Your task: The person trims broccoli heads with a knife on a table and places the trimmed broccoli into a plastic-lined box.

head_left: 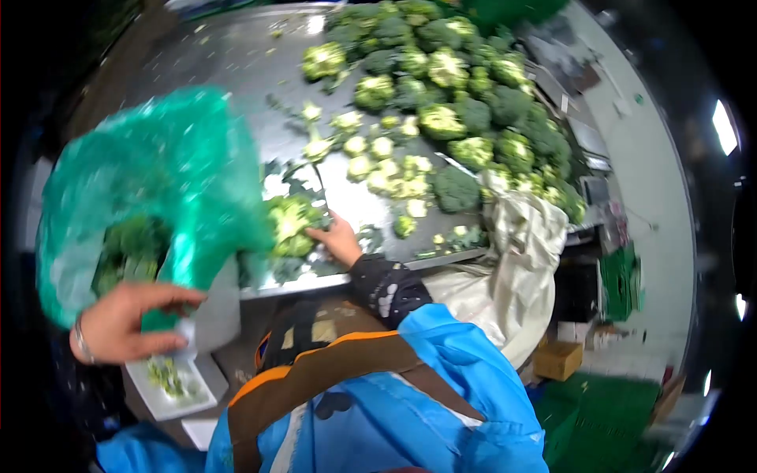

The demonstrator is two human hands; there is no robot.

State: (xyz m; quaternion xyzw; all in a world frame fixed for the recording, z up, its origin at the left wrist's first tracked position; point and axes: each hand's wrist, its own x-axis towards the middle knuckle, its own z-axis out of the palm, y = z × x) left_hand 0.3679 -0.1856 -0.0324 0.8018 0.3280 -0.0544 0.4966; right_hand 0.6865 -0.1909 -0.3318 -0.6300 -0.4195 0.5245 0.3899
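Note:
My left hand (130,322) is in front of the mouth of a large green plastic bag (209,181), its thumb and fingers apart, holding nothing that I can see. Broccoli (130,248) shows inside the bag's opening. At the table's near edge, my right hand (341,241) has its fingers closed against the side of a broccoli head (290,224), right beside the bag. Leaves and trimmings lie around that head. Several cut broccoli stem pieces (386,167) are scattered just beyond my right hand.
A big heap of broccoli (473,102) covers the far right of the metal table (236,59). A pale cloth or sack (516,260) hangs over the near right edge. A white tray with scraps (169,386) sits low at left. Green crates (603,418) stand lower right.

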